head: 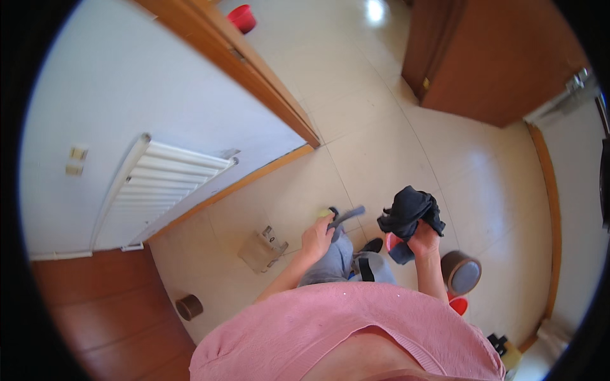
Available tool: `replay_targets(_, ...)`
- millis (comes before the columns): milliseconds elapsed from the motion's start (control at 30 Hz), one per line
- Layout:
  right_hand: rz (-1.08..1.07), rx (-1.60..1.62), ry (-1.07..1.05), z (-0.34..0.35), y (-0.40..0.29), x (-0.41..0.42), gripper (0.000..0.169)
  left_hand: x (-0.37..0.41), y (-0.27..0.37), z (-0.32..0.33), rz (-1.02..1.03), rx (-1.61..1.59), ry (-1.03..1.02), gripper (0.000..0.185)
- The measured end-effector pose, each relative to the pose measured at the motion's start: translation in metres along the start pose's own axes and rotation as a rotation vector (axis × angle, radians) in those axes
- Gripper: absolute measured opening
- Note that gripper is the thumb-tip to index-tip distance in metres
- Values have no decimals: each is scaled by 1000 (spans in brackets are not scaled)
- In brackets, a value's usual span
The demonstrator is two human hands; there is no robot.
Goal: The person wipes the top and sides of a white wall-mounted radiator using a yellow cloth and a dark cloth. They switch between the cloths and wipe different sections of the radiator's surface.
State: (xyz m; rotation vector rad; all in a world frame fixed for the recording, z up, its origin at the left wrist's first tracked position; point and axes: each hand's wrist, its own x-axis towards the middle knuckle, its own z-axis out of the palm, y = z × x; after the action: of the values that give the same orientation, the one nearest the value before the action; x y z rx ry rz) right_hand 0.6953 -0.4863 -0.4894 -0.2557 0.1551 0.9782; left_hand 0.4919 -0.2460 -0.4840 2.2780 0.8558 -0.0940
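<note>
My left hand [317,239] pinches a narrow grey piece of cloth [350,215], one end of which sticks out to the right. Bunched black cloth [409,209] fills my right hand [424,241], gripped from below. Partly hidden behind that hand is a pink container [392,241], with a dark blue item [401,254] at its side. Below my hands are my legs in grey trousers [331,262] and a dark shoe [373,245]. Something yellow-green, blurred, shows just beyond my left hand.
A clear plastic box or bag [259,252] rests on the tiled floor, left of my legs. To the right stand a brown round stool [461,273] and a red basin [458,305]. A brown bin [189,307], white radiator [167,183], wooden door [491,66] and red bucket [242,19] surround the floor.
</note>
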Motion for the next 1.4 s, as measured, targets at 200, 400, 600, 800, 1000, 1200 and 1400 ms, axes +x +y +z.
replay_targets(200,209,-284,-31,73,48,25,66,-36,-52,-36,-191,-33,90,21)
replay_targets(400,226,-518,-192,160,130,84,68,-71,-132,-90,-352,-465,150,26)
replay_targets(600,346,-620,-334,242,238,148,65,-113,-212,-181,-320,-1201,434,24)
replay_targets(800,300,-624,-707,316,330,207,53,-162,-259,-280,-257,-1588,919,23)
replay_targets(1000,-175,-1045,-661,422,423,266,28,-234,-258,-356,-140,-1471,1354,20)
replay_targets(1200,-1277,-2003,-1027,420,511,368,4,-314,-214,-438,-254,-918,1699,26)
replay_targets(1400,-1313,-2166,-1144,416,551,375,9,-368,-126,-521,-324,-216,2131,30)
